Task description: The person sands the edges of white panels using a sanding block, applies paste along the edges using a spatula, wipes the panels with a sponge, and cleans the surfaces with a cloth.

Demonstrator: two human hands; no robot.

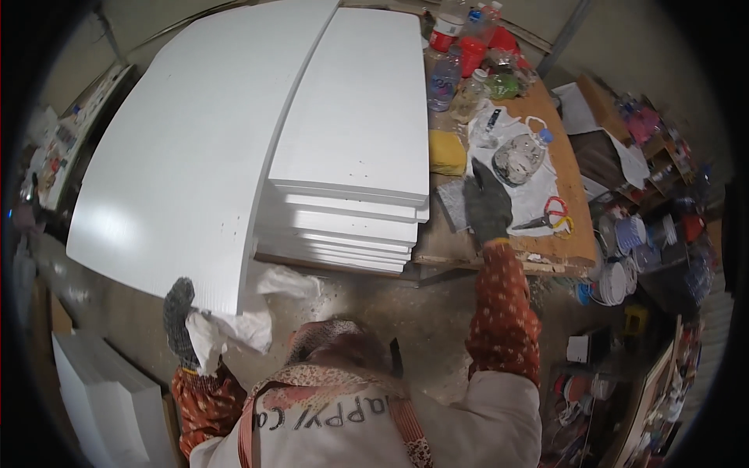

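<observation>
My left hand (179, 324), in a grey knit glove, is closed on a white cloth (212, 342) below the near corner of a large white panel (179, 140). Beyond the panel's right edge, my right hand (488, 207), in a dark glove, reaches over the wooden table (566, 175) with its fingers stretched forward. A yellow sponge-like block (447, 152) lies just ahead and left of it, and a grey flat piece (452, 204) is beside it. To its right are a clear plastic bottle (519, 158) with a blue cap and red-and-yellow-handled scissors (558, 217) on a white sheet (538, 199).
A stack of smaller white panels (351, 101) stands between my hands. Several plastic bottles (446, 78) crowd the table's far right. More white boards (117, 398) lean at lower left. Buckets (612, 281) and cluttered shelves line the right side. Another white cloth (289, 282) hangs near the table's front.
</observation>
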